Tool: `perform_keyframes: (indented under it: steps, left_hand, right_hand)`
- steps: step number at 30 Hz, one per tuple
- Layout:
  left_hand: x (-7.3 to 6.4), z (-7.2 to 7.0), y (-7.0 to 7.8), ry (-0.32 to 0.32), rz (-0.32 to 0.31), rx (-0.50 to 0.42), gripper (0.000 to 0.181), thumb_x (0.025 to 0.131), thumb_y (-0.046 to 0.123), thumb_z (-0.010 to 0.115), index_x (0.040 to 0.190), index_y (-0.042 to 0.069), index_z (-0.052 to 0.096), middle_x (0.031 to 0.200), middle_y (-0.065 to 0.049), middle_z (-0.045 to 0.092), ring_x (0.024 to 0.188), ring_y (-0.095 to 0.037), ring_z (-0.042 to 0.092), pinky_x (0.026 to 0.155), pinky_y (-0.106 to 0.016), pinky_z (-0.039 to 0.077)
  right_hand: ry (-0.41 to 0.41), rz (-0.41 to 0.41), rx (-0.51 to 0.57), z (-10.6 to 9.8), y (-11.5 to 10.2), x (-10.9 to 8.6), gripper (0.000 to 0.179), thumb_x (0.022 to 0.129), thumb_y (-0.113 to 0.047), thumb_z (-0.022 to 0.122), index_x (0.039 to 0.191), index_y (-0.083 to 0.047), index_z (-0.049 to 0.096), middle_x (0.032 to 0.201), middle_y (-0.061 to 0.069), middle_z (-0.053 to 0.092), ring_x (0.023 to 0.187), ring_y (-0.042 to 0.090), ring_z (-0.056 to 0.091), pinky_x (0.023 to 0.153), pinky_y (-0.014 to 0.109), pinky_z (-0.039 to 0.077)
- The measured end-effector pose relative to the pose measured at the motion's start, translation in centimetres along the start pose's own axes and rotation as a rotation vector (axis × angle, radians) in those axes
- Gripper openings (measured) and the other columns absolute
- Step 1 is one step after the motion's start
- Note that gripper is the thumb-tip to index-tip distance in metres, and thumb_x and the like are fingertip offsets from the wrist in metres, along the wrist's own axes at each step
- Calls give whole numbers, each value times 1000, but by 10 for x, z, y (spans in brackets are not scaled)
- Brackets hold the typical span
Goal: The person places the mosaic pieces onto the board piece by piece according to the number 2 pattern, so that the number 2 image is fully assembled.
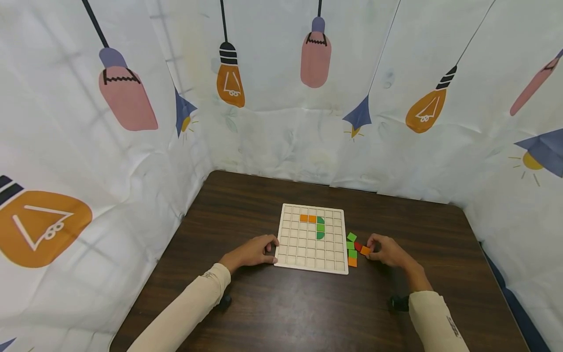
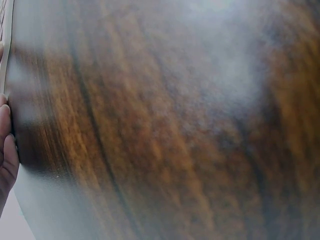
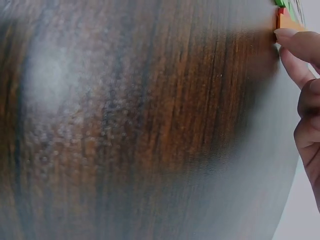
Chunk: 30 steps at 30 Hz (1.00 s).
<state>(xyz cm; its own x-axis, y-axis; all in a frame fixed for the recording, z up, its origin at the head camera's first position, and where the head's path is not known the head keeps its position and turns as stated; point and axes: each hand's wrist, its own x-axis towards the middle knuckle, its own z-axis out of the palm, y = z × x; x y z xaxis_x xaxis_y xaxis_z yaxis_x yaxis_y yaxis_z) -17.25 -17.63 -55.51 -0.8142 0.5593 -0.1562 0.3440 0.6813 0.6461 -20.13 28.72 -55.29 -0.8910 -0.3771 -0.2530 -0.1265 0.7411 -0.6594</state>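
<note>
A pale square grid board (image 1: 308, 244) lies on the dark wooden table. It bears two orange square tiles (image 1: 308, 218), a green square tile (image 1: 320, 228) and two dark green rounded tiles (image 1: 320, 235). My left hand (image 1: 257, 250) holds the board's left edge near its front corner, fingers bent and thumb at the rim. Right of the board, my right hand (image 1: 389, 252) has thumb and fingertips on an orange square tile (image 1: 365, 251), also seen at the upper right of the right wrist view. A red tile (image 1: 358, 246) sits against that orange one.
Several loose tiles lie along the board's right edge, among them light green squares (image 1: 352, 237) and another orange tile (image 1: 353, 262). The brown table (image 1: 281, 308) reaches back to a white curtain (image 1: 272, 137) printed with lamps, which also hangs along the left and right sides.
</note>
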Motion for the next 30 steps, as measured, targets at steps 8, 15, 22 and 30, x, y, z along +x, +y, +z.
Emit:
perform_keyframes:
  steps: [8,15,22,30]
  left_hand:
    - [0,0,0,-2,-1,-1,44,90,32,77,125,13,58,97,0,53,80,-12,50,74,-32,43]
    - [0,1,-1,-3,-5,6,44,90,33,77,125,14,58,98,0,54,79,-12,50,74,-32,43]
    - [1,0,-1,-6,-12,15,43,90,33,77,125,16,58,98,0,54,79,-11,50,74,-31,43]
    - [0,0,-1,-10,-11,17,43,90,32,77,125,15,58,98,0,54,80,-11,50,74,-31,43]
  right_hand:
    - [2,-38,37,2,5,-1,46,90,-7,73,133,-9,55,91,6,60,69,18,53,58,30,45]
    - [38,-71,48,4,4,-2,36,92,-11,72,127,-8,64,94,7,61,64,15,52,54,28,45]
    - [133,-43,62,7,4,-1,27,89,-17,78,112,-9,67,88,4,59,75,15,52,63,27,42]
    - [140,-25,144,8,-8,2,31,90,-20,77,116,-9,65,88,7,61,60,16,52,53,28,46]
